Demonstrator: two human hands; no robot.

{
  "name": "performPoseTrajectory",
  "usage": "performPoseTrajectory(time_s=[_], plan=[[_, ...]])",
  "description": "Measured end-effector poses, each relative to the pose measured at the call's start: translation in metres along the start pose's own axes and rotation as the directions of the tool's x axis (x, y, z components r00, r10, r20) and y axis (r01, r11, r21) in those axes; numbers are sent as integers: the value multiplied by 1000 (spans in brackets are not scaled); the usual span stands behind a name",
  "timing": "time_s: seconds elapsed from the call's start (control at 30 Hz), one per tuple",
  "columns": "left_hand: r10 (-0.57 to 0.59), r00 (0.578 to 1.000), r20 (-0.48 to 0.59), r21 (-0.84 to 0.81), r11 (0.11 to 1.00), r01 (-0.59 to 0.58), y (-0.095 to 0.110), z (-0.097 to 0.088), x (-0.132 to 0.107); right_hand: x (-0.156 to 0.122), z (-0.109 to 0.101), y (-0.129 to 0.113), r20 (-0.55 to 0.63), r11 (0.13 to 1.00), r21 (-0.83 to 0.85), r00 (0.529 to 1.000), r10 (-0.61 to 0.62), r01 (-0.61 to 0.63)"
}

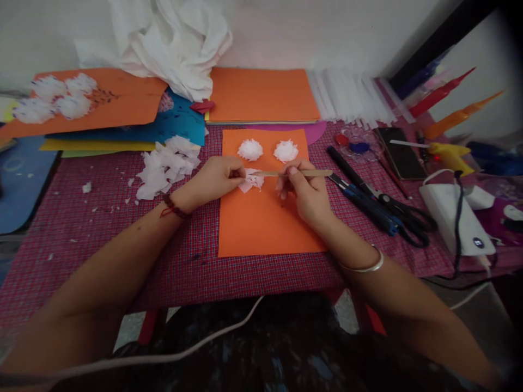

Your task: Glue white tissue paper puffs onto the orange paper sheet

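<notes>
Steadying a wooden stick (321, 173) over an orange sheet (265, 228), the right hand (307, 190) grasps its middle; the left hand (224, 177) pinches white paper (255, 181) at its left end, nearer than two puffs (250, 149). Light pressure should prevent tearing.

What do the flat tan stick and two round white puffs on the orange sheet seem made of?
Flat tan stick: probably matte wood, from its colour and rounded end. Round white puffs: likely thin matte paper; their edges look ragged.

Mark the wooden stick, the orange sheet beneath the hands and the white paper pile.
Wooden stick (319, 173): head view, near its rounded end.
Orange sheet (261, 228): head view, bare lower part.
White paper pile (166, 166): head view, middle.
</notes>
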State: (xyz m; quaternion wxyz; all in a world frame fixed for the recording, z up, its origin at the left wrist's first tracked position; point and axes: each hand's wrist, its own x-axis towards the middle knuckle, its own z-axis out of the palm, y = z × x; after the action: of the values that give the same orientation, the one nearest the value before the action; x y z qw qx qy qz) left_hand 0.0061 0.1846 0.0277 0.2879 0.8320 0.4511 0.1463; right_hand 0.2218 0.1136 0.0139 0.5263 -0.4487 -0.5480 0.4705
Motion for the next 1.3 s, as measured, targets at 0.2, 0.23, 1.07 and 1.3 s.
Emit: performPoseTrajectory(time_s=[0.2,0.23,1.07,1.3], plan=[[-4,997,-80,-124,992,-6,-5,7,0,-8,2,-1,153,980,-190,988,-30,59],[-4,996,-85,-136,991,-8,-5,9,0,-8,1,0,167,968,-236,985,-44,83],[6,995,-101,-172,985,-23,-13,8,4,-23,5,-21,170,827,-470,951,-256,307],[-1,993,-115,-202,979,-22,-11,14,2,2,-6,-1,-88,973,179,982,165,-148]])
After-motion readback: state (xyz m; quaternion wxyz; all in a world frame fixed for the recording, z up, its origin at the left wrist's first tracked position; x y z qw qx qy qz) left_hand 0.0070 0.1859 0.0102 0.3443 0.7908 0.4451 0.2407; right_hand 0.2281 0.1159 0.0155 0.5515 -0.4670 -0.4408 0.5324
